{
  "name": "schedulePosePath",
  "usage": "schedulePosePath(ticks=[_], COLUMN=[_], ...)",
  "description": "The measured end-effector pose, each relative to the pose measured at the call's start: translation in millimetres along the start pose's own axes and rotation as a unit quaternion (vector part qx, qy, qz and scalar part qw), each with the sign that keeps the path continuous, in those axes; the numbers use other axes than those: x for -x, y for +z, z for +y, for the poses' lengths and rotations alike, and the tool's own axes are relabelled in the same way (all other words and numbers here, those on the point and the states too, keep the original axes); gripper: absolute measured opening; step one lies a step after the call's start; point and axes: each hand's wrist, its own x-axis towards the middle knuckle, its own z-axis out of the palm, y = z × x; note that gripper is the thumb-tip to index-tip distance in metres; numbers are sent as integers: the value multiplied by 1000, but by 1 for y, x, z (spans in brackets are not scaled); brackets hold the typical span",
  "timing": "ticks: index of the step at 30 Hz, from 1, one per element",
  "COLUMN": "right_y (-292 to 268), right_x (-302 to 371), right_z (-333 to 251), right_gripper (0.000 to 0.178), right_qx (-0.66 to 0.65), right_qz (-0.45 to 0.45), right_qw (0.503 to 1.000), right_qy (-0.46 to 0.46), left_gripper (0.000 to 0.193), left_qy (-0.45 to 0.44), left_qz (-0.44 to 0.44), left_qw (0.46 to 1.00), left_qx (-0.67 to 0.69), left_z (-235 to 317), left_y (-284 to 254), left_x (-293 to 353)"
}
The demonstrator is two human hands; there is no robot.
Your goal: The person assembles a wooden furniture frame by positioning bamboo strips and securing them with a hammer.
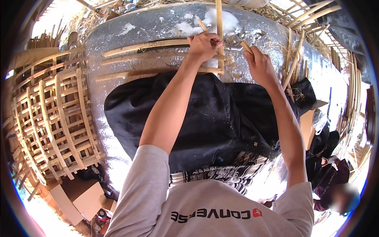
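My left hand (204,46) is closed at the crossing of several bamboo strips, its fingertips against the upright strip (220,23). What they pinch there is hidden. A short wooden stick (202,25) sticks out beyond the knuckles. Flat strips run leftward from the crossing: an upper strip (146,46), a middle strip (138,57) and a lower strip (158,72). To the right, my right hand (260,65) is wrapped round the wooden handle (246,46) of a tool. Its working end is not plain among the shiny patches near the strip.
Black cloth (189,118) lies before me on a silvery, worn surface (130,21). At left stands a bamboo lattice (51,122), with an open cardboard box (85,197) below it. More bamboo strips (296,59) lean at right. Another person (331,181) is at lower right.
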Motion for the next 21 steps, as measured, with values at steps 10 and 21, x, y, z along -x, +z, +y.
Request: schedulePosePath(ticks=[10, 21], right_y=[9, 25], right_x=[-10, -3], right_z=[-51, -43], right_gripper=[23, 23], right_qx=[5, 71], right_qz=[34, 71], right_qw=[999, 994], right_qy=[35, -28], left_gripper=[12, 7], left_qy=[41, 25], left_qz=[96, 89], left_qw=[994, 996], left_qx=[-22, 13], left_z=[-8, -6], left_y=[16, 18], left_x=[0, 1])
